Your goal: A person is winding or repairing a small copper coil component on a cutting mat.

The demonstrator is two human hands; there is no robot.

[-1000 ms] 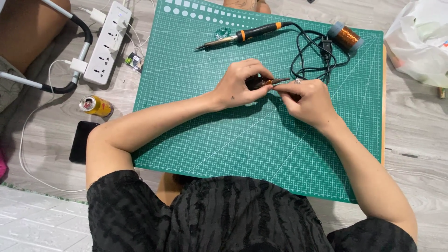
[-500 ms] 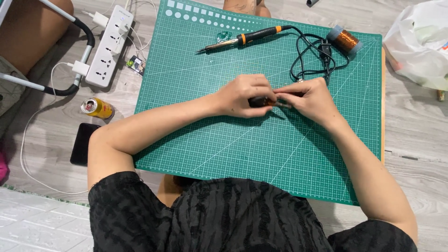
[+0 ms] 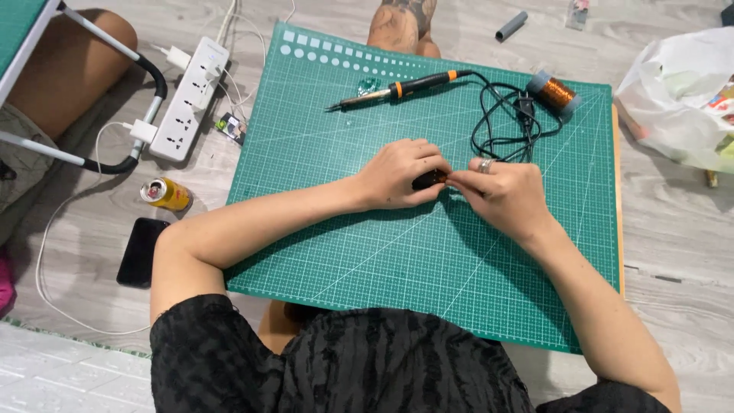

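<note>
A small dark part [image 3: 430,180] – light and stiff by the look, probably fiddly – is pinched between left hand [image 3: 397,174] and right hand [image 3: 501,193], best gripped at its ends.

We see a grey wood floor [image 3: 673,245] carrying a green cutting mat [image 3: 367,252], white power strip [image 3: 187,99], yellow can [image 3: 166,193] and black phone [image 3: 141,252].

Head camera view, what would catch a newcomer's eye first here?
The big green cutting mat fills the middle, with the left hand and right hand meeting over a small dark part pinched between them. Behind them on the mat lie a soldering iron with an orange and black handle and a spool of copper wire. A white power strip sits on the floor beside the mat.
</note>
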